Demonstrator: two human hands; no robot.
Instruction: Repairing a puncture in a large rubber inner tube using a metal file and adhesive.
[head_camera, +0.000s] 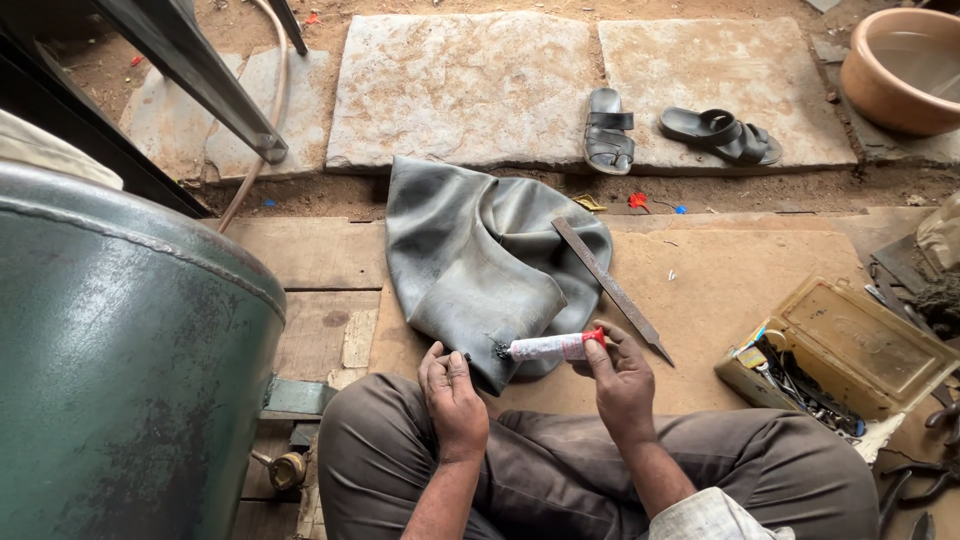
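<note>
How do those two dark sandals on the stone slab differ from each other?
The left sandal lies lengthwise, pointing away from the person, while the right sandal lies nearly crosswise on the stone slab. The left sandal shows its whole footbed and straps from above; the right sandal looks tipped, so its footbed is less plain. Both are dark slip-ons of the same make, lying apart from the hands.

the inner tube (480, 265) looks like matt grey rubber, dusty and wrinkled, and the flat bar (610, 288) on it is dull, rusty metal. the small tube (548, 347) seems smooth and a little glossy, with a red plastic cap. the green tank (120, 350) is painted metal, scratched and worn, and the floor boards (310, 255) are rough, dry wood.
</note>
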